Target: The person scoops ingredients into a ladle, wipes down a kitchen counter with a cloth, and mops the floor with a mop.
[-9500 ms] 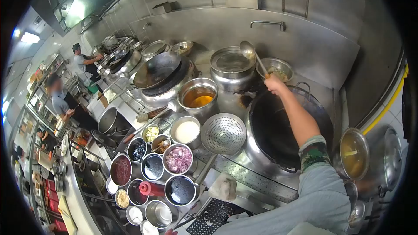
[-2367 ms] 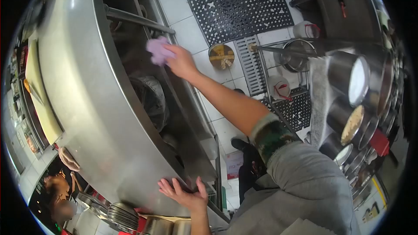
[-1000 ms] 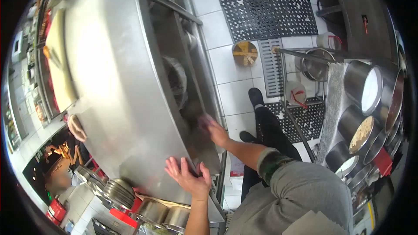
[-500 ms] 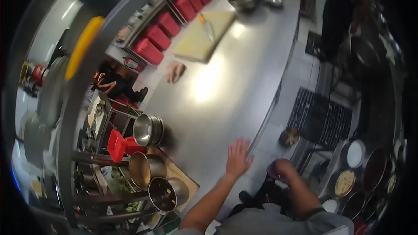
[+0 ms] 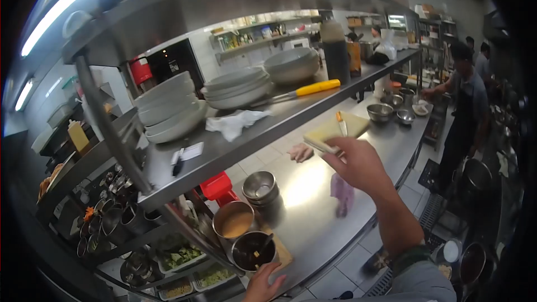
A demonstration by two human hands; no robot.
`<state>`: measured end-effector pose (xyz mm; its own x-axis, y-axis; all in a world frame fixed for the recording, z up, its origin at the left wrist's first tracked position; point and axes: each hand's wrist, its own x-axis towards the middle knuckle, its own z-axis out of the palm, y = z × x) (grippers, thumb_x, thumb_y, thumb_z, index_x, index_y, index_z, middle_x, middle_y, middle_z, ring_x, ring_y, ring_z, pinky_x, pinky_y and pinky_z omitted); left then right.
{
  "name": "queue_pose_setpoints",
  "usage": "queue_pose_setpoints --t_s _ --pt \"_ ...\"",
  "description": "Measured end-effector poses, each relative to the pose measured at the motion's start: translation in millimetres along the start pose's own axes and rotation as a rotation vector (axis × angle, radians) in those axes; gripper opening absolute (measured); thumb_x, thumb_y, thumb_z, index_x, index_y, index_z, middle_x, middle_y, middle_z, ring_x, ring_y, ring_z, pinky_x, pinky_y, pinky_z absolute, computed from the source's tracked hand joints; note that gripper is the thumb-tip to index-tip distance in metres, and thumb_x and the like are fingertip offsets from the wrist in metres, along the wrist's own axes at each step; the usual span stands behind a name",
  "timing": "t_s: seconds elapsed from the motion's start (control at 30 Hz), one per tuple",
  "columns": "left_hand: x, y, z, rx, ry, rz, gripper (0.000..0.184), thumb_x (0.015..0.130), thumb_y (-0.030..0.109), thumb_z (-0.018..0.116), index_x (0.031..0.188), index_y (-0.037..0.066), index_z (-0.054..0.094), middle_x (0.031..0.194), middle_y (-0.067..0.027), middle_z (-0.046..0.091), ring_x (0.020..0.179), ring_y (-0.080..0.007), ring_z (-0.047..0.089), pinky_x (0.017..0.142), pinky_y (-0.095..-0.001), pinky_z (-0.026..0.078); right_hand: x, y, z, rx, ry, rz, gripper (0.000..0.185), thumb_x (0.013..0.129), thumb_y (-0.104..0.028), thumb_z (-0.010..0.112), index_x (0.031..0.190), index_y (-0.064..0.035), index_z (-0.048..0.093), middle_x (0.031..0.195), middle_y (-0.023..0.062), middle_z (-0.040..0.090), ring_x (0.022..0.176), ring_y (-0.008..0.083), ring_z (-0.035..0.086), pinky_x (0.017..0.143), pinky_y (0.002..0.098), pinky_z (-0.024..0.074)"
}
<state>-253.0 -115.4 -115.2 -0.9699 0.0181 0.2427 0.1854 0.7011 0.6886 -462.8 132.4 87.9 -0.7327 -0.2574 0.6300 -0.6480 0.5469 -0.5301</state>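
My right hand (image 5: 361, 165) is raised above the steel table (image 5: 313, 212), its thumb and index finger slightly apart with nothing visible held. Behind its fingertips lies a cutting board (image 5: 355, 125) with an orange-handled knife (image 5: 341, 123) on it. Below the hand, a purple cloth (image 5: 342, 194) appears against the tabletop; whether it rests flat is unclear. My left hand (image 5: 264, 284), at the bottom edge, has its fingers apart beside a pot of dark sauce (image 5: 250, 250). Another pot holds brown liquid (image 5: 234, 225). Stacked metal bowls (image 5: 260, 187) stand behind the pots.
An overhead steel shelf (image 5: 224, 156) crosses the view, bearing stacked plates (image 5: 238, 86), a yellow-handled tool (image 5: 318, 87) and a crumpled white cloth (image 5: 235, 124). A pale piece of raw meat (image 5: 301, 152) lies near the board. A co-worker (image 5: 467, 98) stands at right.
My view has swung up and left. The purple cloth has left my right hand, which is now raised over the table. My left hand has moved from the table edge to the pots.
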Motion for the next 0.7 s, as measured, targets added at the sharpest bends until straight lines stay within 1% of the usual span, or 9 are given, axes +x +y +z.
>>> queue_pose_setpoints --t_s 0.13,0.2,0.27,0.33,0.43,0.57,0.63,0.67,0.7 --pt "-46.5 -3.1 -39.6 0.020 0.036 -0.020 0.039 0.090 0.024 0.067 0.121 0.002 0.059 0.114 -0.0158 0.063 0.106 -0.0295 0.063 0.091 -0.0361 0.049 102.5 -87.8 46.9 -0.160 0.081 -0.286 0.038 0.088 -0.037 0.066 0.108 -0.0051 0.068 0.101 0.0155 0.069 0.095 0.0315 0.067 0.077 0.0436 0.0532" --pt "-66.4 -17.7 -46.7 -0.002 0.039 -0.032 0.037 0.093 0.019 0.063 0.124 0.000 0.057 0.118 -0.0162 0.062 0.109 -0.0273 0.062 0.093 -0.0349 0.047 135.2 -120.9 63.2 -0.409 -0.212 -0.167 0.043 0.090 -0.046 0.059 0.106 -0.0071 0.069 0.108 0.0150 0.068 0.100 0.0320 0.065 0.080 0.0447 0.0531" --pt "-99.8 -55.3 -40.7 -0.066 0.056 -0.038 0.037 0.094 0.008 0.060 0.129 -0.002 0.054 0.124 -0.0175 0.062 0.115 -0.0246 0.060 0.096 -0.0330 0.046 160.1 -108.8 102.5 -0.542 -0.379 -0.259 0.045 0.090 -0.049 0.054 0.105 -0.0091 0.069 0.110 0.0147 0.068 0.101 0.0325 0.065 0.080 0.0460 0.0532" --pt "-129.1 -104.3 -25.4 -0.127 0.066 -0.105 0.034 0.093 0.008 0.060 0.125 -0.002 0.057 0.122 -0.0187 0.062 0.115 -0.0256 0.060 0.096 -0.0335 0.047 171.4 -91.4 128.5 -0.560 -0.376 -0.460 0.042 0.090 -0.039 0.050 0.098 -0.0039 0.071 0.104 0.0179 0.070 0.099 0.0361 0.066 0.087 0.0455 0.0520" --pt "-131.1 -123.1 -33.8 -0.264 0.015 -0.210 0.033 0.092 0.008 0.060 0.123 -0.002 0.058 0.120 -0.0186 0.063 0.113 -0.0262 0.061 0.096 -0.0342 0.047 155.8 -103.9 115.6 -0.497 -0.328 -0.292 0.037 0.090 -0.031 0.046 0.091 -0.0022 0.070 0.096 0.0195 0.070 0.092 0.0392 0.066 0.083 0.0476 0.0517" --pt "-119.5 -110.4 -62.2 -0.454 -0.044 -0.385 0.033 0.093 0.010 0.059 0.123 -0.002 0.058 0.120 -0.0172 0.062 0.109 -0.0263 0.061 0.097 -0.0349 0.046 89.2 -116.1 91.3 -0.181 -0.013 -0.276 0.034 0.091 -0.028 0.047 0.079 -0.0015 0.064 0.086 0.0223 0.066 0.082 0.0430 0.062 0.075 0.0514 0.0487" --pt "-100.2 -92.3 -73.9 -0.365 0.114 -0.176 0.031 0.094 0.010 0.058 0.122 -0.003 0.059 0.118 -0.0174 0.063 0.108 -0.0275 0.061 0.098 -0.0353 0.045 18.4 -120.8 97.1 -0.081 -0.153 -0.367 0.028 0.094 -0.028 0.047 0.084 -0.0054 0.060 0.082 0.0181 0.063 0.078 0.0389 0.061 0.070 0.0517 0.0472" --pt "-90.8 -77.7 -81.7 -0.313 0.191 -0.079 0.030 0.094 0.009 0.058 0.121 -0.003 0.059 0.117 -0.0174 0.064 0.107 -0.0280 0.061 0.098 -0.0354 0.045 -24.3 -131.7 98.3 -0.016 -0.403 -0.272 0.025 0.094 -0.028 0.047 0.088 -0.0070 0.060 0.086 0.0166 0.061 0.080 0.0359 0.061 0.070 0.0509 0.0478" --pt "-77.2 -52.1 -91.4 -0.393 0.327 -0.020 0.027 0.093 0.011 0.060 0.117 0.000 0.063 0.113 -0.0151 0.066 0.102 -0.0256 0.062 0.094 -0.0352 0.047 -68.3 -146.4 103.2 0.011 -0.442 -0.227 0.023 0.093 -0.026 0.048 0.088 -0.0072 0.059 0.089 0.0164 0.059 0.079 0.0360 0.061 0.070 0.0504 0.0485"
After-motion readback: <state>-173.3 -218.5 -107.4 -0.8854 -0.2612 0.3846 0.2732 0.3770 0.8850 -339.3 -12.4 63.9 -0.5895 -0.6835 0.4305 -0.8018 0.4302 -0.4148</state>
